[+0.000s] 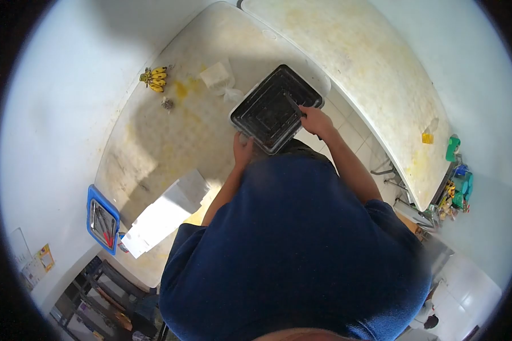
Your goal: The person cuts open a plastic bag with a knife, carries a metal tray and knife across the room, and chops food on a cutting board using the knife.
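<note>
A black rectangular tray (270, 116) with a pale rim lies at the near edge of the table, in front of the body. My right hand (316, 122) is closed around the handle of a dark knife-like tool (293, 104), whose blade reaches over the tray's right part. At the tray's lower left corner, my left hand (243, 146) holds the rim with its fingers bent against it.
A stained table (176, 133) bears bananas (156, 78), a small brown lump (166, 103), a clear plastic bag (231, 94), white boxes (165, 213) and a blue tray of utensils (102, 220). A second table (375, 74) stands at the right.
</note>
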The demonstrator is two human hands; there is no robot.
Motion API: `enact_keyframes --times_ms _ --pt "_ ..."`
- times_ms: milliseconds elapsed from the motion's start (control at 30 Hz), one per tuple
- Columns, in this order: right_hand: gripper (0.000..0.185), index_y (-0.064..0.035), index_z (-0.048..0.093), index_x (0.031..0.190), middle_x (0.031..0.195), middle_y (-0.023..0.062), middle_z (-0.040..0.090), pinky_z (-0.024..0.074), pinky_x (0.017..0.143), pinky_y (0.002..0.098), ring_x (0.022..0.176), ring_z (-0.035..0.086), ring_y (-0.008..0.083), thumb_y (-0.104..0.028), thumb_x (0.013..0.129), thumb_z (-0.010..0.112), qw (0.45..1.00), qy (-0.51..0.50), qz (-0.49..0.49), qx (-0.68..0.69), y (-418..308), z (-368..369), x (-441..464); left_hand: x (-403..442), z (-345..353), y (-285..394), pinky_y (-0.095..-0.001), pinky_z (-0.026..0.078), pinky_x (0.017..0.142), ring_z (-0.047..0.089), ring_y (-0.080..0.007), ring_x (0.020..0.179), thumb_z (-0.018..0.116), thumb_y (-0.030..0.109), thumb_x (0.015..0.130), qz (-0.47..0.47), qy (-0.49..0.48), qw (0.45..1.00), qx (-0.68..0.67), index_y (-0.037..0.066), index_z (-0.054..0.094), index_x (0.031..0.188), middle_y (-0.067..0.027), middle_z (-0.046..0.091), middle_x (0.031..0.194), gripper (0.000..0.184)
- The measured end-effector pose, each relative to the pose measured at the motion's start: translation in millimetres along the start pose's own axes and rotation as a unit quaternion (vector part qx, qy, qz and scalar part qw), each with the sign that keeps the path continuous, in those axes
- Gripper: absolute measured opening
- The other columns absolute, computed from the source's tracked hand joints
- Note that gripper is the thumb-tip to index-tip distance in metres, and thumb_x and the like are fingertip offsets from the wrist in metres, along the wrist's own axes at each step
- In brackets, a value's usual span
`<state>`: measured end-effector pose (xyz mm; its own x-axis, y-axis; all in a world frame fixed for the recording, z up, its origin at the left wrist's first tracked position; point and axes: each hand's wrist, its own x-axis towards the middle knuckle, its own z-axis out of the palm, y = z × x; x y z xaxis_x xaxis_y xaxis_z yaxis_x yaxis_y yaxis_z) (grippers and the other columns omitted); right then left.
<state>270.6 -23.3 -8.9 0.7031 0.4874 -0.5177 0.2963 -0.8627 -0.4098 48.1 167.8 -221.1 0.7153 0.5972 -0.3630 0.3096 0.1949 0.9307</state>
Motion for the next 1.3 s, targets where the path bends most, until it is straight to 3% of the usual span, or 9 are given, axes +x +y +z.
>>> enact_keyframes --times_ms 167,367,467,667,767,967,1067,1167,1300 --pt "0.048 -0.0201 0.057 0.133 0.115 0.0177 0.066 0.0510 0.090 0.0469 0.108 0.062 0.0366 -0.020 0.085 0.048 1.000 0.000 0.013 -0.020 4.8 11.5 2.1 -9.7 0.2 31.1 -0.0325 0.057 0.061 0.069 -0.0251 0.080 0.068 0.020 0.090 -0.067 -0.012 0.998 0.002 -0.005 0.038 0.137 -0.0228 0.059 0.116 0.061" --pt "0.048 -0.0185 0.056 0.134 0.111 0.0182 0.067 0.0508 0.090 0.0485 0.108 0.063 0.0364 -0.020 0.086 0.047 0.999 0.006 0.024 -0.042 3.1 23.0 4.6 -2.1 -1.9 2.0 -0.0328 0.056 0.061 0.070 -0.0243 0.075 0.066 0.022 0.091 -0.013 -0.003 1.000 0.022 -0.003 0.037 0.138 -0.0215 0.064 0.105 0.060" --pt "0.050 -0.0135 0.055 0.135 0.096 0.0202 0.069 0.0549 0.077 0.0453 0.089 0.069 0.0333 -0.016 0.086 0.047 0.995 0.036 -0.008 -0.095 5.2 33.3 7.1 -12.6 -1.0 34.7 -0.0324 0.054 0.058 0.069 -0.0241 0.070 0.066 0.023 0.092 -0.054 -0.022 0.998 0.014 -0.002 0.039 0.137 -0.0175 0.068 0.091 0.058" --pt "0.053 -0.0070 0.053 0.139 0.066 0.0167 0.062 0.0500 0.049 0.0357 0.046 0.059 0.0207 -0.014 0.086 0.053 0.959 -0.106 0.071 0.252 10.2 2.2 17.7 6.3 -5.9 -22.5 -0.0309 0.051 0.053 0.067 -0.0204 0.063 0.066 0.023 0.092 -0.002 -0.012 0.997 0.079 0.002 0.043 0.134 -0.0163 0.070 0.083 0.053" --pt "0.054 -0.0076 0.052 0.139 0.066 0.0156 0.062 0.0502 0.050 0.0355 0.046 0.058 0.0202 -0.016 0.086 0.055 0.973 -0.087 0.038 0.208 17.5 -1.0 9.6 -7.4 -1.2 11.2 -0.0311 0.050 0.053 0.067 -0.0191 0.062 0.066 0.023 0.092 -0.046 -0.022 0.999 0.015 0.004 0.044 0.133 -0.0152 0.069 0.080 0.050" --pt "0.050 -0.0157 0.055 0.137 0.101 0.0182 0.069 0.0548 0.081 0.0426 0.092 0.069 0.0320 -0.021 0.087 0.054 0.994 0.068 -0.077 -0.040 28.5 22.3 6.0 -20.7 2.9 53.2 -0.0326 0.050 0.054 0.066 -0.0187 0.062 0.066 0.028 0.092 -0.079 -0.032 0.996 -0.010 0.006 0.043 0.133 -0.0151 0.068 0.077 0.052" --pt "0.049 -0.0195 0.056 0.136 0.116 0.0177 0.066 0.0504 0.093 0.0469 0.112 0.061 0.0352 -0.023 0.087 0.053 0.999 -0.001 0.023 -0.046 5.2 6.9 -3.5 -12.2 -0.7 29.2 -0.0334 0.050 0.055 0.066 -0.0200 0.061 0.065 0.031 0.092 -0.064 -0.020 0.996 0.057 0.006 0.041 0.134 -0.0158 0.068 0.075 0.054" --pt "0.048 -0.0213 0.056 0.136 0.115 0.0180 0.066 0.0500 0.093 0.0480 0.111 0.061 0.0359 -0.023 0.088 0.053 0.997 -0.007 0.030 -0.067 4.7 12.6 -3.4 -7.1 -3.9 12.6 -0.0343 0.050 0.055 0.067 -0.0209 0.062 0.065 0.034 0.092 -0.056 -0.023 0.996 0.061 0.007 0.039 0.136 -0.0165 0.068 0.074 0.057" --pt "0.047 -0.0167 0.059 0.132 0.092 0.0181 0.068 0.0556 0.073 0.0430 0.082 0.068 0.0301 -0.017 0.086 0.050 0.999 0.004 -0.017 -0.033 18.6 23.9 8.1 -10.5 -2.5 24.6 -0.0337 0.051 0.056 0.067 -0.0216 0.063 0.065 0.034 0.092 -0.063 -0.031 0.996 0.055 0.007 0.036 0.138 -0.0172 0.067 0.076 0.061"
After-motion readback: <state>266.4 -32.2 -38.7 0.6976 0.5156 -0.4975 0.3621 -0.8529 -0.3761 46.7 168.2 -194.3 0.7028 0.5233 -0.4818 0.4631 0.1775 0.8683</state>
